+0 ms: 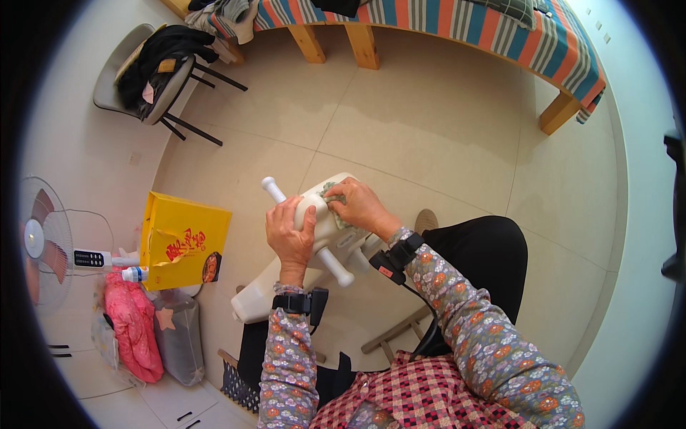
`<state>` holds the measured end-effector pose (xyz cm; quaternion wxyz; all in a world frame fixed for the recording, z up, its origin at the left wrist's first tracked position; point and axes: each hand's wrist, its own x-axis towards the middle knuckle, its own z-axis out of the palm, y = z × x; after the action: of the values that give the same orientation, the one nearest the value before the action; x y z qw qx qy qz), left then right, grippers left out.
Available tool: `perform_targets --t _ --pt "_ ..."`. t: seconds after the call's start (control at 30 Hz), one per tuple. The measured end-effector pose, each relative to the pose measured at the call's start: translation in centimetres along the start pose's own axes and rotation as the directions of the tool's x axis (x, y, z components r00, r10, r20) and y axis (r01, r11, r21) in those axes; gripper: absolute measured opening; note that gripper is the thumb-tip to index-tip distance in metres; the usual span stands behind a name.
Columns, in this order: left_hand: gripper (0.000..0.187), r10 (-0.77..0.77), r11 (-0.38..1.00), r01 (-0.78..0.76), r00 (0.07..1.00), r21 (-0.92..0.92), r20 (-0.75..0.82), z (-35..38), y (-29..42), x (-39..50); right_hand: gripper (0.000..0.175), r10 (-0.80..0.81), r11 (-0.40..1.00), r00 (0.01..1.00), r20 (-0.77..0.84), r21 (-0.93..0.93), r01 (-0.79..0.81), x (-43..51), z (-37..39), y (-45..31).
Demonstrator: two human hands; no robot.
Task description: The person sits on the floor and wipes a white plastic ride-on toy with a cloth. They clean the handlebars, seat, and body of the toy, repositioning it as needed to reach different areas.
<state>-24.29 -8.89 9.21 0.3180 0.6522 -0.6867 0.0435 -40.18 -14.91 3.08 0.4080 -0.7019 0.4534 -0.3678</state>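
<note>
A white plastic ride-on toy (pixel 332 241) with handle pegs sticking out on both sides stands on the floor between my knees. My left hand (pixel 292 230) grips its rounded upper part, thumb on one side and fingers on the other. Pinched in my right hand (pixel 362 206) is a greenish patterned cloth (pixel 338 206), which lies against the toy's surface just right of the rounded part. One peg (pixel 273 189) points up and left beyond my left hand; another peg (pixel 336 266) points down and right, below the hands.
A yellow gift box (pixel 187 241), a fan (pixel 45 241), a pink bundle (pixel 131 322) and a grey bag (pixel 179 338) are at the left. Farther off are a chair (pixel 177 99) with clothes and a bed with a striped cover (pixel 471 27). Wooden stool legs (pixel 394 332) show below.
</note>
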Motion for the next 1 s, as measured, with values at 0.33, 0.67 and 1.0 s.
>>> perform_targets --t 0.33,0.67,1.0 --pt "0.03 0.002 1.0 -0.002 1.0 -0.005 -0.004 -0.1 -0.1 0.0 0.016 0.208 0.965 0.977 -0.055 -0.154 -0.214 0.3 -1.9 2.0" --pt "0.031 0.008 1.0 -0.008 1.0 -0.018 -0.025 0.2 -0.3 -0.1 0.018 0.189 0.979 0.982 0.006 -0.077 -0.188 0.2 -1.0 1.1" --pt "0.031 0.015 1.0 -0.015 0.999 -0.003 -0.028 0.3 -0.2 -0.1 0.022 0.193 0.964 0.979 -0.07 -0.172 -0.203 1.1 0.1 1.6"
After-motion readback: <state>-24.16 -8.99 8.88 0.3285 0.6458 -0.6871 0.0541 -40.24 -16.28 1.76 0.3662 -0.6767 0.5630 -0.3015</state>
